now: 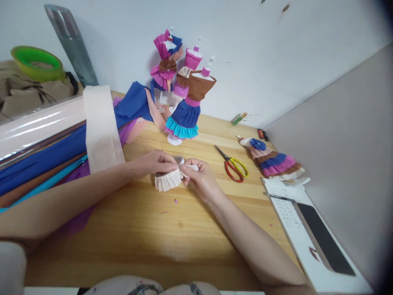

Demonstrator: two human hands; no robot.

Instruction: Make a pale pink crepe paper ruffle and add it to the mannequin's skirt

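Note:
A cream pleated paper strip (168, 182) hangs in small folds between my two hands, just above the wooden table. My left hand (161, 162) pinches its upper edge with thumb and fingers. The strip's unpleated tail (193, 167) is gripped by my right hand (198, 176), close beside the left one. Partly hidden behind my fingers is a roll of tape (179, 159); whether the strip is stuck to it, I cannot tell. Beyond my hands stands a small dress form (186, 106) in a brown top and a blue skirt with turquoise ruffles.
Scissors (231, 164) with red and yellow handles lie right of my hands. Behind are more dressed forms (167, 61). Coloured paper rolls (46, 153) fill the left side. At right are a layered paper dress (276, 160), a notebook (281, 209) and a phone (324, 237).

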